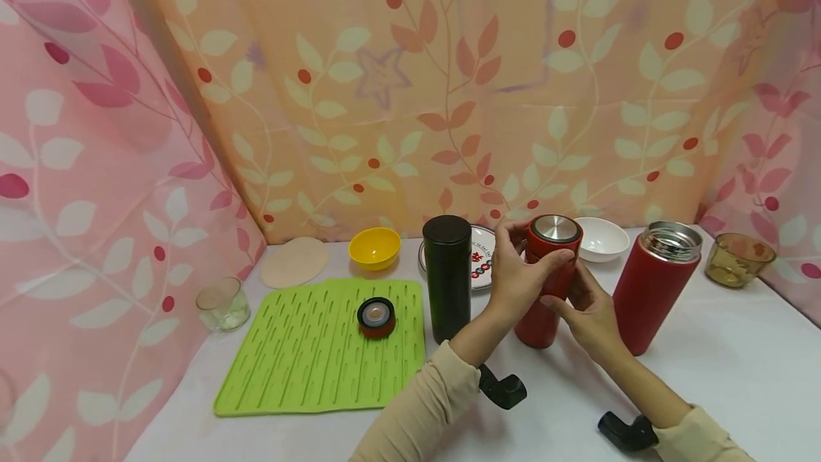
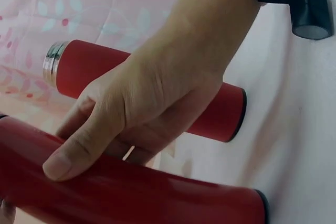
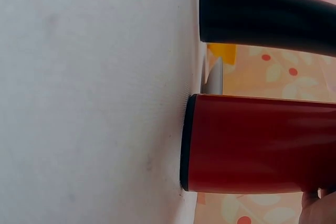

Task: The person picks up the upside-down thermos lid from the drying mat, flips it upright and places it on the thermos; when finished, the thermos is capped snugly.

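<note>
A red thermos point(image 1: 537, 326) with a silver-topped lid point(image 1: 555, 227) stands upright on the white table. My left hand point(image 1: 518, 275) grips its upper part, thumb across the front and fingers round the far left side. Lower on the right side, my right hand point(image 1: 589, 314) holds the same thermos between thumb and fingers; the left wrist view shows that hand's thumb point(image 2: 63, 163) on the red wall. To the right stands an open red thermos point(image 1: 654, 291) with a bare steel neck. A loose dark-red lid point(image 1: 376, 317) lies on the green mat point(image 1: 301, 355).
A black thermos point(image 1: 447, 284) stands left of my hands, before a printed plate point(image 1: 482, 255). Behind are a yellow bowl point(image 1: 375, 248) and a white bowl point(image 1: 603, 239). Glass cups stand far left point(image 1: 223, 305) and far right point(image 1: 740, 260). A beige round disc point(image 1: 295, 262) lies behind the mat.
</note>
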`<move>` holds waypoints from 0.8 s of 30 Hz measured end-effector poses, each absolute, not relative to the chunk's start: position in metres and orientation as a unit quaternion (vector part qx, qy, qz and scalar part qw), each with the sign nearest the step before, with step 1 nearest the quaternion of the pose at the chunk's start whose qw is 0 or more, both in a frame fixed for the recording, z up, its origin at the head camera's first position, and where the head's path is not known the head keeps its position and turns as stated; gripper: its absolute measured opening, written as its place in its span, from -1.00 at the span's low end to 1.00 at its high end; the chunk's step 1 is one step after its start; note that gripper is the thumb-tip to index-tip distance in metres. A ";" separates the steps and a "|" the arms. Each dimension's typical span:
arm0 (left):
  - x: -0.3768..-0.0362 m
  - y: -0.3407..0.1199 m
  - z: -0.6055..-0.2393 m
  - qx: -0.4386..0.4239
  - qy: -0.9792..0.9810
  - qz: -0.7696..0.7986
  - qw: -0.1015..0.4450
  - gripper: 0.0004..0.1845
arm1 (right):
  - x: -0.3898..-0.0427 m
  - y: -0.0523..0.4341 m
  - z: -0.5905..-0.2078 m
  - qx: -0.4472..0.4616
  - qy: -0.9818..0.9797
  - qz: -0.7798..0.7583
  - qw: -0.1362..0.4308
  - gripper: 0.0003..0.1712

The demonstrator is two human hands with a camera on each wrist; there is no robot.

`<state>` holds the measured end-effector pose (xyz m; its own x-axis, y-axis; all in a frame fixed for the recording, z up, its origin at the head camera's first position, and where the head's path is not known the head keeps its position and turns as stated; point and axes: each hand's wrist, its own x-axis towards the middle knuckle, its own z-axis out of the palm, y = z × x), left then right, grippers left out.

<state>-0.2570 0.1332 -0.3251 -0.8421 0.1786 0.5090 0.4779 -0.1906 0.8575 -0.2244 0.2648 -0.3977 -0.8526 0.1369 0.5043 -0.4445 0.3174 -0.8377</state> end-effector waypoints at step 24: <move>-0.259 0.127 -0.325 -0.292 -0.663 -0.677 0.129 -0.37 | -0.224 0.264 -0.396 0.096 -0.779 0.566 0.253 -0.06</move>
